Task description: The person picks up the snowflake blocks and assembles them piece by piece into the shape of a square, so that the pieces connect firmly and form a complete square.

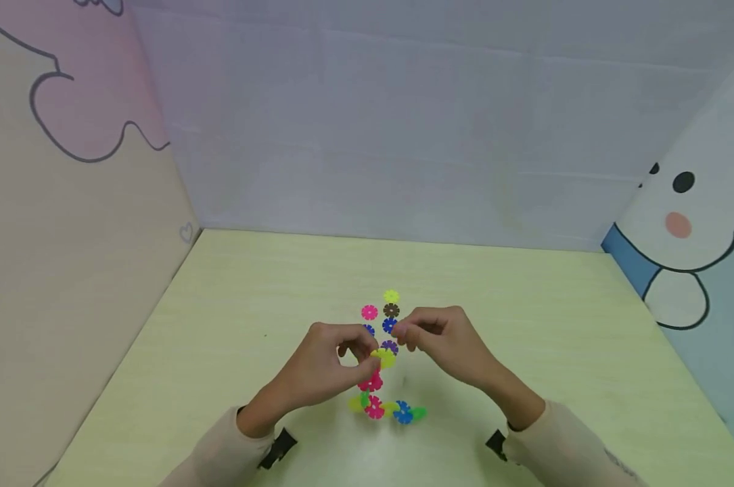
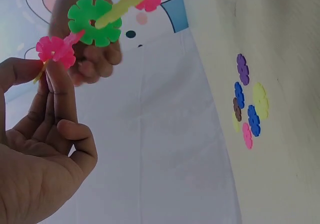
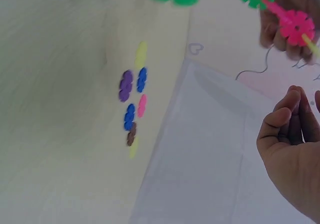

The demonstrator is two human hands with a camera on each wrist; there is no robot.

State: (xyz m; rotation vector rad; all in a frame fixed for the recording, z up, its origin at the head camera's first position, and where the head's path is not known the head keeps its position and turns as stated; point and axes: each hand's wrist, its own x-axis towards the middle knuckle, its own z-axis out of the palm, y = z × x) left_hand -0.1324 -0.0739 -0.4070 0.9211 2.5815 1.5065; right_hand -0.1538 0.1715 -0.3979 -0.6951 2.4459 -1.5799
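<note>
My left hand (image 1: 333, 365) pinches a yellow flower-shaped disc (image 1: 385, 358) between thumb and fingers. That disc ends a chain of slotted plastic discs raised off the table, with pink discs (image 1: 371, 382), a green disc (image 2: 95, 22) and a blue disc (image 1: 403, 412). To the right, my right hand (image 1: 448, 341) hovers apart from the chain, fingers loosely bent. The right wrist view shows nothing between its fingertips (image 3: 296, 90). Beyond the hands lie loose discs: purple (image 3: 125, 86), blue (image 3: 129, 116), brown (image 1: 391, 310), pink (image 1: 369, 312) and yellow (image 1: 392, 296).
The pale wooden table (image 1: 251, 291) runs back to a light grey cloth wall (image 1: 373, 135). Printed side panels stand at the left (image 1: 68, 237) and right (image 1: 695, 304). A second loose yellow disc (image 2: 261, 100) lies beside the others.
</note>
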